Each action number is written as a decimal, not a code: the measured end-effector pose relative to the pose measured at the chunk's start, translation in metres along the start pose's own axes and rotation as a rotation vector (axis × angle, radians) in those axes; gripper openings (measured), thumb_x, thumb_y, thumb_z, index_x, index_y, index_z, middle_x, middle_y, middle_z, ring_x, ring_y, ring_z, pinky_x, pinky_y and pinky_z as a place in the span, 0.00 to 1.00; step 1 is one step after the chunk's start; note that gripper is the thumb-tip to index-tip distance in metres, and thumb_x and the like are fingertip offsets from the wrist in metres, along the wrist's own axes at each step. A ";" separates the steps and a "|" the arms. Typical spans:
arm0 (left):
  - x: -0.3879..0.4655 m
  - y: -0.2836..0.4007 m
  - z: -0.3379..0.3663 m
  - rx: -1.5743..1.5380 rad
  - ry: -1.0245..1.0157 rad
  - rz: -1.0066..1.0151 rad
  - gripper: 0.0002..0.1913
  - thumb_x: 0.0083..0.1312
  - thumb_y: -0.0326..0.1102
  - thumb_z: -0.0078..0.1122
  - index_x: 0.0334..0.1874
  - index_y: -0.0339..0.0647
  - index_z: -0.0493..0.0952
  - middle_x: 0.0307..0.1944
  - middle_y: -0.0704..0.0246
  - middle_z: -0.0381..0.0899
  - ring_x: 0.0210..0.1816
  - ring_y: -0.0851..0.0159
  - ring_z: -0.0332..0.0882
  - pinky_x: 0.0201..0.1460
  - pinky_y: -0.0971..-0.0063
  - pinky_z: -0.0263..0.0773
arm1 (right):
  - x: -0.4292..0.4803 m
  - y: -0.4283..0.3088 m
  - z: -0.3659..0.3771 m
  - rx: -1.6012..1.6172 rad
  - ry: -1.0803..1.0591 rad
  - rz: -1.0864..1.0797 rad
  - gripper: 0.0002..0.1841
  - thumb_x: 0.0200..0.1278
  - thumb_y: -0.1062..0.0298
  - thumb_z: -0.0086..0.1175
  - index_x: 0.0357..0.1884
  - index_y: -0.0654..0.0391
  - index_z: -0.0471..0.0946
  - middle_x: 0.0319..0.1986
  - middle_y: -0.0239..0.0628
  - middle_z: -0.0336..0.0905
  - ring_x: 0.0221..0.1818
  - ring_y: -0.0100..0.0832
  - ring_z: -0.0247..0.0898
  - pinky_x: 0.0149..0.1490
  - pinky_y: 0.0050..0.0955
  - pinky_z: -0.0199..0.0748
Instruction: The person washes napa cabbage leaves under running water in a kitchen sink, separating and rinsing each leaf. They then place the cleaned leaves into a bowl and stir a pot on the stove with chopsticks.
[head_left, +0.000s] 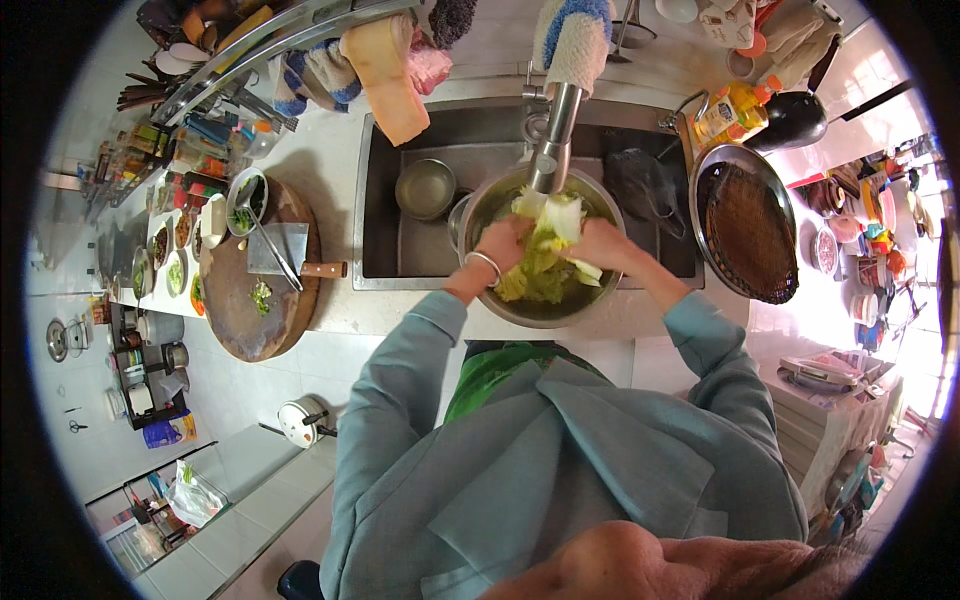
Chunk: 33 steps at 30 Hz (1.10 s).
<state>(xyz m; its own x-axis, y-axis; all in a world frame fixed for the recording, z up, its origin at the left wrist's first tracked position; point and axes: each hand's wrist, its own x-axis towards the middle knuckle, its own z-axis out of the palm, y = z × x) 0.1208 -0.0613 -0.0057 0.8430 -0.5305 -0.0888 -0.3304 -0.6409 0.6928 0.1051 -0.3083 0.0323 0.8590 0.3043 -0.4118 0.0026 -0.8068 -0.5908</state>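
Both hands are inside a large metal pot (491, 300) at the sink's front edge, under the faucet (553, 150). My left hand (504, 241), with a bangle at its wrist, grips pale green cabbage leaves (544, 259) from the left. From the right, my right hand (598, 244) grips the same bunch, its fingers slightly blurred and partly hidden by leaves. A white leaf stem (562, 216) rises between the hands. Other leaves lie lower in the pot, where the water is hard to make out.
Left of the sink (427, 262), a cleaver (279, 247) and a ladle (274, 251) rest on a round chopping board (232, 300). The sink holds a metal bowl (425, 189) and a dark plastic bag (641, 184). A woven basket (750, 225) stands at right.
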 end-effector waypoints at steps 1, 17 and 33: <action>-0.001 0.010 -0.014 -0.027 0.003 0.018 0.28 0.57 0.23 0.54 0.63 0.43 0.77 0.55 0.50 0.80 0.56 0.43 0.78 0.63 0.56 0.74 | -0.004 -0.012 -0.018 0.028 0.024 0.007 0.37 0.49 0.34 0.69 0.46 0.61 0.85 0.37 0.58 0.85 0.42 0.55 0.83 0.51 0.45 0.79; -0.032 0.055 0.037 0.718 -0.471 -0.198 0.60 0.58 0.62 0.68 0.83 0.41 0.42 0.84 0.51 0.33 0.81 0.33 0.30 0.79 0.36 0.41 | -0.021 0.017 0.073 -0.640 0.076 -0.103 0.47 0.61 0.69 0.58 0.82 0.52 0.48 0.76 0.64 0.46 0.75 0.60 0.55 0.75 0.53 0.56; 0.001 0.021 -0.062 0.619 -0.071 0.319 0.09 0.70 0.39 0.57 0.45 0.47 0.84 0.43 0.70 0.87 0.53 0.54 0.80 0.59 0.52 0.70 | -0.007 0.012 -0.028 -0.384 0.357 -0.240 0.13 0.69 0.62 0.58 0.51 0.55 0.83 0.35 0.43 0.84 0.41 0.44 0.82 0.50 0.41 0.79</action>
<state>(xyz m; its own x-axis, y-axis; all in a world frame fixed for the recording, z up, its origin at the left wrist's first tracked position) 0.1408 -0.0415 0.0531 0.6418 -0.7668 -0.0105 -0.7559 -0.6349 0.1600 0.1132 -0.3339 0.0474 0.9306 0.3659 0.0018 0.3476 -0.8824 -0.3172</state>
